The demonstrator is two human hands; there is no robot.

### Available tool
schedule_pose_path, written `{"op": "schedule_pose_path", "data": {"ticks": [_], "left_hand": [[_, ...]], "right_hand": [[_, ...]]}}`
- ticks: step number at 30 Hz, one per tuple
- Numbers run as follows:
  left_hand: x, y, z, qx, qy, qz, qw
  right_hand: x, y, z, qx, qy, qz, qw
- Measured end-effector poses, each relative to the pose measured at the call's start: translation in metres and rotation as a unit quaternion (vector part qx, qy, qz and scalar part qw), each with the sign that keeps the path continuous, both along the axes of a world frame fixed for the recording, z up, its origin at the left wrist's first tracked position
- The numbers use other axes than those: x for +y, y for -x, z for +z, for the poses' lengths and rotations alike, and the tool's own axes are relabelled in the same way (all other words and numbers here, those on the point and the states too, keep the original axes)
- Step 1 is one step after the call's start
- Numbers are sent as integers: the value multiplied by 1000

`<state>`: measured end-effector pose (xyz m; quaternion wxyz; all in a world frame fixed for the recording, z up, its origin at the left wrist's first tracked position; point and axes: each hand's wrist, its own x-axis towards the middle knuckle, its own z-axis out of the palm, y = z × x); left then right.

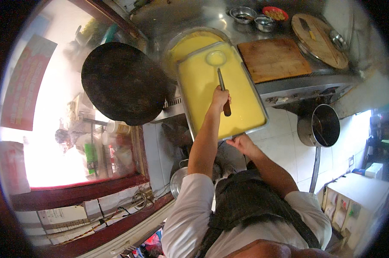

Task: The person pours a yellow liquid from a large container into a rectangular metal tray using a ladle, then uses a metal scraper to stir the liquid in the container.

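Our left hand (220,98) is closed in a fist around the smooth, dark wooden handle of a ladle (220,79), whose slim metal shank runs forward from our knuckles to a round head. That head lies straight ahead of the hand, at the yellow surface near the tray's far end, with a paler yellow showing inside its ring. Our right hand (245,145) is at the tray's near rim, its fingers partly curled; we cannot tell whether it grips the metal or only rests against it.

Beneath our left hand spreads the tray (264,112), a rectangular, thin-rimmed metal pan filled with smooth, opaque yellow liquid (199,96). Its near end juts past the counter's edge, and its far end overlaps a wide round metal basin (170,48) containing more of the yellow.

Left of the tray stands a broad, matte black disc (123,84). To its right lies a rectangular wooden board (274,60), worn and brown, and beyond that a round wooden board (322,45) with a knife (307,28) on it. Small shiny metal bowls (264,23) sit farther back.
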<state>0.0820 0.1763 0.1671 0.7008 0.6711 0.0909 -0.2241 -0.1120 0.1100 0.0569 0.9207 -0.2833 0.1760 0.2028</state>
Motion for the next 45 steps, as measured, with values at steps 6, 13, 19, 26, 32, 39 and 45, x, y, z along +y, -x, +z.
{"op": "schedule_pose_path", "data": {"ticks": [6,13,19,26,32,39,45], "left_hand": [[73,165,21,-25,-20,-205,978],[113,212,62,41,-71,-170,982],[91,166,23,-32,-84,-109,990],[92,215,52,47,-106,-120,986],[46,178,38,3,-84,-123,989],[-16,-8,-21,-68,-95,-20,993],[-43,-13,-36,-65,-74,-23,995]], "right_hand": [[-37,-8,-8,55,61,48,995],[-72,23,96,14,344,-17,939],[-68,28,229,-278,439,-188,833],[-69,59,360,-562,351,-323,676],[-108,55,371,-609,418,-262,621],[-123,41,363,-598,395,-326,617],[-138,24,249,-273,414,-111,862]]}}
